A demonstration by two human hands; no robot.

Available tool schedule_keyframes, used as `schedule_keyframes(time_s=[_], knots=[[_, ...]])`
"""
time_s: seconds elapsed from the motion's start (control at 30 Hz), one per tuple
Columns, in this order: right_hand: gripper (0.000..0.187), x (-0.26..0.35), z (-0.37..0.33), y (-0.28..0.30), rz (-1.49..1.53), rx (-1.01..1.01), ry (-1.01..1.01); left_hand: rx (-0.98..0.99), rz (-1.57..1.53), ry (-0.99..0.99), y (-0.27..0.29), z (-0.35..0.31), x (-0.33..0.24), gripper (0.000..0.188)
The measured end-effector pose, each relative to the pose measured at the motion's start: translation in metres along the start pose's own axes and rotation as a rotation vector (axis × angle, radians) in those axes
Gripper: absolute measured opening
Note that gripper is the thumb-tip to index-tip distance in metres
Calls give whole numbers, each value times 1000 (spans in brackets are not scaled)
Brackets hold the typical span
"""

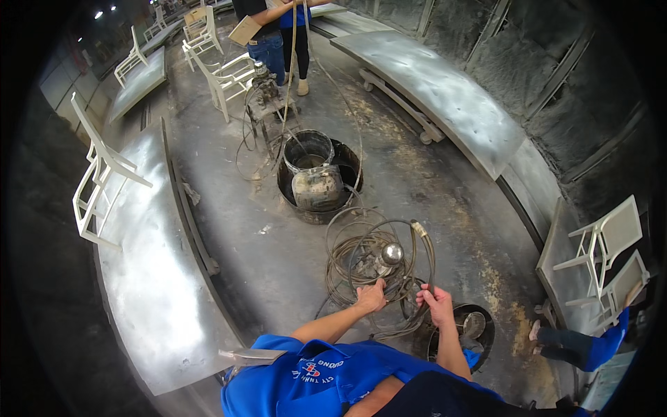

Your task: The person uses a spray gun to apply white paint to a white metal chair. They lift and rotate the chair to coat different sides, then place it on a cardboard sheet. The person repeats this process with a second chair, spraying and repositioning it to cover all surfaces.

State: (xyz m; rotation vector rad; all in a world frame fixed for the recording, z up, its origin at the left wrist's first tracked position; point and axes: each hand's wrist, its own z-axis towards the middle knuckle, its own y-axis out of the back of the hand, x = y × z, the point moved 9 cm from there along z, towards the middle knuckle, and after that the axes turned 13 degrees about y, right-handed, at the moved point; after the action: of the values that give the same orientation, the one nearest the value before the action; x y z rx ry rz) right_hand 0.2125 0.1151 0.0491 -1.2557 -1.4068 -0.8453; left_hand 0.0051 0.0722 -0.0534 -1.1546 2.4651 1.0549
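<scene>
In front of me stands a pump with a round silver dome [392,254], ringed by a loose coil of thin hose [334,272]. My left hand [371,297] is at the near side of the pump, fingers curled in; whatever it grips is hidden. My right hand [437,304] pinches a dark hose [431,267] that arches up from the coil. A pale fitting [419,229] shows along the top of that arch. Just right of my right forearm is a dark bucket [490,328] with a round can in it.
Farther ahead, a stained drum [316,189] and a bucket [308,150] sit in a black tub [356,158]. Long metal-topped carts [156,278] carry white chairs [104,163] on the left. Another cart [445,90] lines the right. People stand ahead and at right [597,347].
</scene>
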Motion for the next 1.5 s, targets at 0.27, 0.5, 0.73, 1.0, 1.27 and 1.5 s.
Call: schedule_keyframes(time_s=[0.27, 0.5, 0.73, 1.0, 1.27, 1.5], knots=[[47, 120, -35, -92, 563, 696, 98, -226, -35, -57, 60, -98, 21, 42], [67, 154, -112, -243, 1419, 1100, -169, -807, -109, -258, 112, -218, 46, 38], [54, 89, -251, -349, 310, 1477, -95, -918, 67, 110, 29, -347, 133, 20], [88, -4, -506, -359, -119, 2670, 605, -992, -394, 764, -153, -535, 195, 37], [105, -117, -683, -270, -210, 3122, -879, -1196, -608, 1256, -273, -624, 206, 26], [102, -179, -726, -231, -568, 3336, -1013, -1314, -728, 1446, -340, -624, 223, 24]])
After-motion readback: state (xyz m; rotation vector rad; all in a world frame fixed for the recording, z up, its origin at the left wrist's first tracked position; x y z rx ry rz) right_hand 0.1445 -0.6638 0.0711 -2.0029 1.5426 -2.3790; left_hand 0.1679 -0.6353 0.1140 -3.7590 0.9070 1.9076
